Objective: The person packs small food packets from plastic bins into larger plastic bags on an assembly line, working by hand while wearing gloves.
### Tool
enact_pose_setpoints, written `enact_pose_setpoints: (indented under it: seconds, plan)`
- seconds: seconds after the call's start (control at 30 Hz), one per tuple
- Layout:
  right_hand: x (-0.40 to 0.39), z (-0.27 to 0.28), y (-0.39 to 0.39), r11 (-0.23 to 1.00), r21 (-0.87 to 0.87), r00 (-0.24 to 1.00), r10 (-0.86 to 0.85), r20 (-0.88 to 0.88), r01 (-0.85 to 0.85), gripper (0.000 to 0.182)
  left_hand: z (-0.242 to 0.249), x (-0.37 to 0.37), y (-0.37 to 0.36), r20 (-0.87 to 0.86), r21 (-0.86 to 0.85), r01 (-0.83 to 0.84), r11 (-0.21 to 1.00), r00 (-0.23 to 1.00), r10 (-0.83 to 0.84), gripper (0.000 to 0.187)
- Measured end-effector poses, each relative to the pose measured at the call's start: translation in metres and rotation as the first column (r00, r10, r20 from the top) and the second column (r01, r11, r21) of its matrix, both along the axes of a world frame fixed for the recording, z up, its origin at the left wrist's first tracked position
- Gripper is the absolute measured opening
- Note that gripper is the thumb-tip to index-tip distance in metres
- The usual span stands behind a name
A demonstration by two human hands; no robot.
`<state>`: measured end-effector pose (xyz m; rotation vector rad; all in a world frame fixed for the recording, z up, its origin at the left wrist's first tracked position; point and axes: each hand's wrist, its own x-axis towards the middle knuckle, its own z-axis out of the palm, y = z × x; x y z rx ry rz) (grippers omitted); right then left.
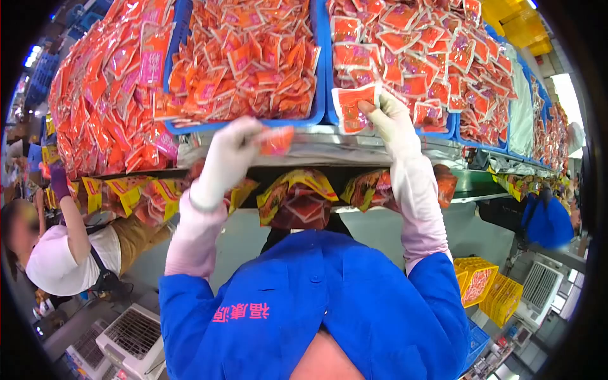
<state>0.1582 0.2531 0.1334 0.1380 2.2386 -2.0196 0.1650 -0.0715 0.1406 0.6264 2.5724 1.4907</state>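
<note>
Fingers [379,115] closed — left hand [235,144] pinches red packet [277,141], right hand [394,120] another packet [350,115] — blue shirt [316,278] reads 福康源.

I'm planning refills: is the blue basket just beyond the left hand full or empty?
Full, or nearly: red packets heap across the blue basket, hiding its bottom.

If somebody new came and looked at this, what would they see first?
Probably the giant heaps of shiny red packets across the top, many in blue crates. Then the bright blue top at the bottom, with pink writing. Between them, the white-gloved left hand and right hand each hold a red packet.
</note>
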Motion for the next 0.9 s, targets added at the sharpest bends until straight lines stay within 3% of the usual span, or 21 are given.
enact_pose_setpoints:
  seconds: [0.03, 0.1, 0.17, 0.2, 0.23, 0.27, 0.3, 0.33, 0.37, 0.4, 0.43, 0.5, 0.57, 0.63, 0.7, 0.77, 0.8, 0.83, 0.87, 0.9]
  plan:
    - [0.014, 0.008, -0.015, 1.000, 0.003, 1.000, 0.005, 0.007, -0.005, 0.012, 0.008, 0.032, -0.004, -0.055, 0.077, 0.047, 0.996, 0.998, -0.043, 0.018]
    - [0.054, 0.022, -0.064, 0.997, -0.067, 0.999, 0.046, -0.024, -0.048, 0.014, -0.012, 0.089, -0.006, -0.193, 0.036, 0.172, 0.984, 0.968, -0.162, 0.007]
    - [0.084, 0.000, -0.105, 0.950, -0.220, 0.974, 0.228, -0.002, -0.223, 0.018, -0.053, 0.130, 0.001, -0.198, -0.261, 0.216, 0.941, 0.942, -0.271, 0.013]
    - [0.096, -0.015, -0.121, 0.934, 0.039, 0.933, 0.357, -0.040, -0.356, 0.023, -0.055, 0.135, 0.003, -0.199, -0.259, 0.206, 0.943, 0.945, -0.261, 0.013]
    - [0.104, -0.030, -0.133, 0.841, 0.299, 0.874, 0.484, -0.047, -0.450, 0.030, -0.056, 0.137, 0.005, 0.013, -0.575, 0.256, 0.777, 0.953, -0.304, 0.017]
    - [0.108, -0.041, -0.140, 0.760, 0.384, 0.835, 0.548, 0.056, -0.524, 0.027, -0.058, 0.137, 0.002, 0.225, -0.795, 0.331, 0.508, 0.939, -0.260, 0.022]
    - [0.111, -0.052, -0.146, 0.662, 0.453, 0.786, 0.595, 0.167, -0.597, 0.027, -0.060, 0.141, -0.009, 0.221, -0.794, 0.323, 0.516, 0.943, -0.249, 0.022]
    - [0.108, -0.066, -0.150, 0.410, 0.575, 0.643, 0.711, 0.285, -0.708, 0.031, -0.063, 0.148, -0.025, -0.046, -0.768, 0.186, 0.613, 0.938, -0.343, 0.023]
    - [0.112, -0.064, -0.159, 0.321, 0.693, 0.606, 0.768, 0.209, -0.646, 0.026, -0.069, 0.152, -0.041, -0.320, -0.701, 0.062, 0.711, 0.863, -0.391, 0.025]
    - [0.110, -0.061, -0.181, 0.146, 0.694, 0.501, 0.796, 0.341, -0.705, 0.023, -0.112, 0.159, -0.053, -0.369, -0.675, 0.037, 0.737, 0.848, -0.381, 0.020]
    - [0.106, -0.058, -0.205, -0.030, 0.673, 0.397, 0.788, 0.471, -0.739, 0.021, -0.108, 0.159, -0.060, -0.377, -0.672, 0.033, 0.739, 0.845, -0.380, 0.020]
    - [0.092, -0.129, -0.227, -0.190, 0.690, 0.311, 0.788, 0.532, -0.699, 0.021, -0.092, 0.147, -0.065, -0.303, -0.527, 0.186, 0.829, 0.871, -0.388, 0.013]
    - [0.073, -0.183, -0.248, -0.345, 0.577, 0.134, 0.765, 0.630, -0.740, 0.024, -0.088, 0.146, -0.062, -0.392, -0.436, 0.121, 0.892, 0.866, -0.309, 0.007]
    - [0.084, -0.277, -0.270, -0.339, 0.568, 0.189, 0.714, 0.674, -0.750, 0.023, -0.092, 0.139, -0.067, -0.401, -0.443, 0.072, 0.894, 0.875, -0.270, 0.003]
    - [0.076, -0.253, -0.274, -0.152, 0.551, 0.307, 0.695, 0.650, -0.821, 0.023, -0.083, 0.133, -0.076, -0.312, -0.541, 0.084, 0.837, 0.904, -0.293, 0.004]
    - [0.062, -0.150, -0.236, 0.127, 0.534, 0.455, 0.703, 0.546, -0.836, 0.026, -0.057, 0.122, -0.085, -0.092, -0.616, 0.179, 0.767, 0.951, -0.296, 0.008]
    - [0.044, -0.054, -0.195, 0.268, 0.550, 0.474, 0.836, 0.276, -0.791, 0.030, -0.039, 0.109, -0.078, -0.125, -0.554, 0.151, 0.819, 0.957, -0.262, 0.012]
    - [0.025, 0.015, -0.160, 0.359, 0.568, 0.614, 0.705, 0.356, -0.741, 0.030, -0.026, 0.091, -0.067, -0.153, -0.488, 0.118, 0.865, 0.964, -0.218, 0.015]
    - [0.016, 0.029, -0.118, 0.565, 0.722, 0.851, 0.521, 0.062, -0.399, 0.029, -0.018, 0.070, -0.053, -0.189, -0.447, 0.087, 0.890, 0.964, -0.189, 0.015]
    - [-0.008, 0.002, -0.074, 0.644, 0.748, 0.947, 0.315, -0.068, -0.161, 0.029, -0.019, 0.044, -0.033, -0.297, -0.431, 0.016, 0.902, 0.942, -0.158, 0.012]
